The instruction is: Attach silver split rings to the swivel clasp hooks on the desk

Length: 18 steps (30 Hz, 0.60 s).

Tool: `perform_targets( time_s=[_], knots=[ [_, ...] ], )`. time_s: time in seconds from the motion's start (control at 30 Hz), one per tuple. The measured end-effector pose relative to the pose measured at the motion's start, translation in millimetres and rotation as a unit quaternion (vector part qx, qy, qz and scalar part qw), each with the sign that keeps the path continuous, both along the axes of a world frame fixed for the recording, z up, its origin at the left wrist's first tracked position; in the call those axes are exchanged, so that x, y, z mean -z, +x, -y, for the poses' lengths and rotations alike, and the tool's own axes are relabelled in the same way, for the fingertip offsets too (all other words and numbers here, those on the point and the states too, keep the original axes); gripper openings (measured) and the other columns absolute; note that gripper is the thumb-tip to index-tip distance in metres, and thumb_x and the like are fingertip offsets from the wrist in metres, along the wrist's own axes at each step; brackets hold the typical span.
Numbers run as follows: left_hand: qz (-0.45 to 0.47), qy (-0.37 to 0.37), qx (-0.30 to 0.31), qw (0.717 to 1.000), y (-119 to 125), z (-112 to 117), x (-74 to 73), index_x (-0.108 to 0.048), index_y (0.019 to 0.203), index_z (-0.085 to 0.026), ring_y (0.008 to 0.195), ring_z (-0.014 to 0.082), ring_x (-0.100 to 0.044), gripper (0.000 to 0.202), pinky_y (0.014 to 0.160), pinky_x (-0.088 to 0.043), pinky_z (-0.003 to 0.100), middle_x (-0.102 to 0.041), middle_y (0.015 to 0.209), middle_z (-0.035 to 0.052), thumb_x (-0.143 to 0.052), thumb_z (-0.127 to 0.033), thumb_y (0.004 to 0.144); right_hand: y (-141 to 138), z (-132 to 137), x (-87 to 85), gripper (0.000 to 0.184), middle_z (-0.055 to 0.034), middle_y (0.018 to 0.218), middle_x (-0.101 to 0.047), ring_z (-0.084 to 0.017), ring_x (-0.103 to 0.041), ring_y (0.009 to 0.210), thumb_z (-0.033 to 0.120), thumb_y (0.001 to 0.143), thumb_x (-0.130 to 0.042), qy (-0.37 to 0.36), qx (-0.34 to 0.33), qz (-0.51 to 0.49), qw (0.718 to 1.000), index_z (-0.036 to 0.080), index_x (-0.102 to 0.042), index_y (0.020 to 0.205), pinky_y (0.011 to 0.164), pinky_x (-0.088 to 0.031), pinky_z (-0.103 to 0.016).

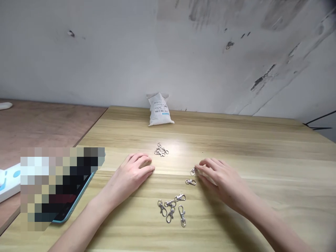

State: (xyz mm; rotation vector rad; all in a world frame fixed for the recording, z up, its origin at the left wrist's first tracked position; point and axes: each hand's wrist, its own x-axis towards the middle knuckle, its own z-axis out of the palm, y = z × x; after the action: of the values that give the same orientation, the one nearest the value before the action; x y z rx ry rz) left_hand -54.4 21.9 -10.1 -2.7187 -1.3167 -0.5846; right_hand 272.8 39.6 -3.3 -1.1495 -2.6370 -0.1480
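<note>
Fingertips of the right hand [219, 176] pinch one metal clip [193, 172]; fingers of the left hand [133, 171] lie loosely curled, thumb apart, left of it.

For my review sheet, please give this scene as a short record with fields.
Left hand: on the table, nothing visible in it
Right hand: fingertips at a metal clasp; grip unclear
Close by: second clasp
Nearer group: five clasps
Farther group: several clasps
Back: white packet by the wall
Left side: phone, partly pixelated
</note>
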Motion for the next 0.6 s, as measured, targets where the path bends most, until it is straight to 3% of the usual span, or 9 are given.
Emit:
perform_targets(
  time_s=[0.1,0.3,0.43,0.6],
  knots=[
    [-0.012,0.015,0.015,1.000,3,-1,-0.5,-0.066,0.096,-0.021,0.107,0.0230,-0.055,0.017,0.088,-0.045,0.038,-0.066,0.103,0.0053,-0.049,-0.016,0.096,-12,1,5.1,0.024,-0.0044,0.078,-0.060,-0.017,-0.051,0.068,0.014,0.096,-0.043,0.045,-0.021,0.053,0.997,0.018,-0.065,0.086,0.065,-0.037,-0.032],
    [0.032,0.006,0.012,0.999,1,-4,4.2,-0.067,0.098,-0.020,0.088,0.0190,-0.057,0.017,0.075,-0.047,0.032,-0.066,0.092,0.0053,-0.050,-0.017,0.096,-25,-8,7.7,0.031,-0.0027,0.066,-0.055,-0.016,-0.045,0.060,0.009,0.094,-0.043,0.095,-0.027,0.075,0.992,0.018,-0.054,0.066,0.061,-0.030,-0.031],
    [0.059,-0.026,-0.011,0.998,-11,-5,3.8,-0.063,0.113,-0.020,0.094,0.0213,-0.058,0.022,0.080,-0.049,0.036,-0.066,0.102,0.0071,-0.058,-0.025,0.092,-29,-14,8.6,0.029,-0.0017,0.066,-0.056,-0.014,-0.047,0.059,0.016,0.095,-0.045,0.075,0.015,0.019,0.997,0.019,-0.057,0.069,0.060,-0.032,-0.030],
    [0.050,-0.050,-0.007,0.997,-16,-4,3.1,-0.065,0.103,-0.021,0.089,0.0188,-0.057,0.014,0.077,-0.046,0.034,-0.064,0.096,0.0050,-0.054,-0.024,0.094,-45,-15,11.4,0.012,-0.0007,0.073,-0.064,-0.014,-0.056,0.062,0.019,0.087,-0.054,-0.004,0.050,-0.138,0.989,0.020,-0.062,0.079,0.058,-0.037,-0.027]
  ],
)
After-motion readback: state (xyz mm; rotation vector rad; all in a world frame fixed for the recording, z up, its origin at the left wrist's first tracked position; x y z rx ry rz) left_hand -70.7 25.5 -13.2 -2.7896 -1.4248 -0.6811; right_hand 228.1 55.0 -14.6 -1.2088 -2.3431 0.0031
